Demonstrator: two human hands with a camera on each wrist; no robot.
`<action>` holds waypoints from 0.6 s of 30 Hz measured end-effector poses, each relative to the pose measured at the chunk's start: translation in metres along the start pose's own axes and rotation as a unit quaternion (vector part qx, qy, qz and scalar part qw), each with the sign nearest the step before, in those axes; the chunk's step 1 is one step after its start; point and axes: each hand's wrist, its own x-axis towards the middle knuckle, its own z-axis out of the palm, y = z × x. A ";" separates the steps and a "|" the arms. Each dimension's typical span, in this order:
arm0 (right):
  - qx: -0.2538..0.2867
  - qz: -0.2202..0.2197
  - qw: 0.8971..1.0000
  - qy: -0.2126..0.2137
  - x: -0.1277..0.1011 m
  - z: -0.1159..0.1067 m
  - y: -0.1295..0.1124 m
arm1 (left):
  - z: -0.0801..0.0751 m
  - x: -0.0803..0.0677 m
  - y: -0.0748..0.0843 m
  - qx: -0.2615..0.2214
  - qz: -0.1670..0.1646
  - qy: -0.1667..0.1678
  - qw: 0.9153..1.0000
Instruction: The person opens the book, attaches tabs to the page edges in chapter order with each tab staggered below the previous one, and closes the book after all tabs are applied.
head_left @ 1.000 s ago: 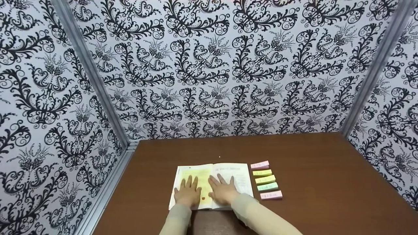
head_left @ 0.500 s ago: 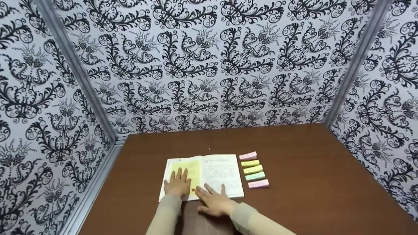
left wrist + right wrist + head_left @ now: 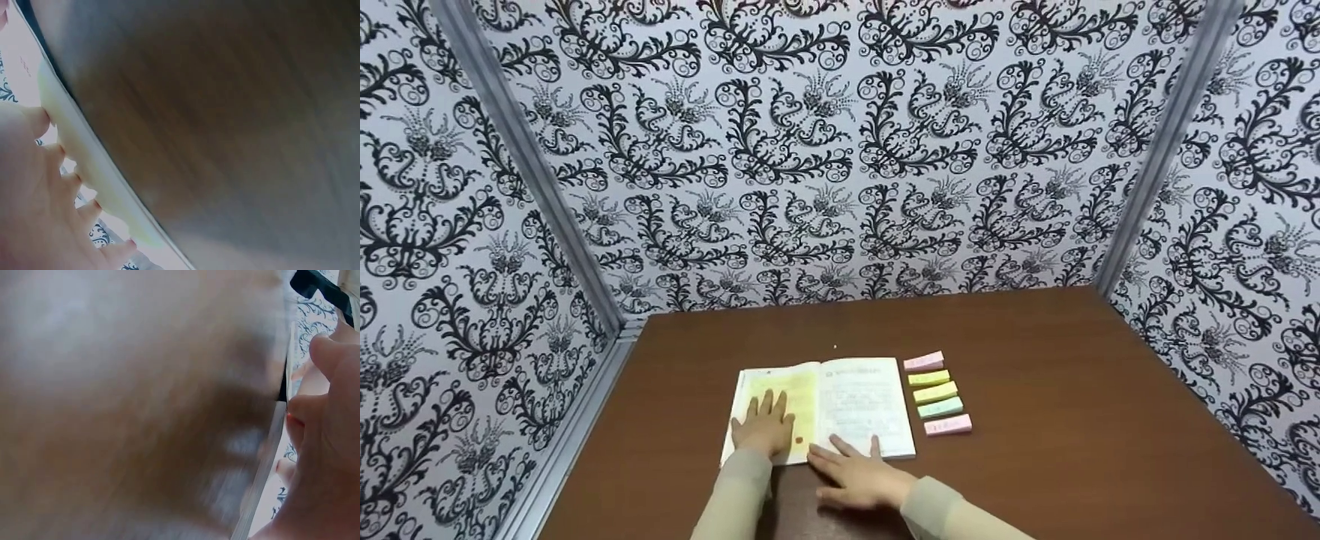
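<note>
Here, left hand flat on open book.

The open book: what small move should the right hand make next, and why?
Probably reach right to the sticky-note pads. The left hand lies flat on the yellow page of the open book, holding it open, while the right hand lies open and empty at the book's near edge.

The head view looks down from high up at the desk and open book. Both wrist views sit very close, blurry, sharing the book's edge.
</note>
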 end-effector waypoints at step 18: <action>0.047 0.045 0.997 0.044 -0.033 -0.024 0.042 | -0.022 0.014 0.038 0.054 0.036 0.020 0.998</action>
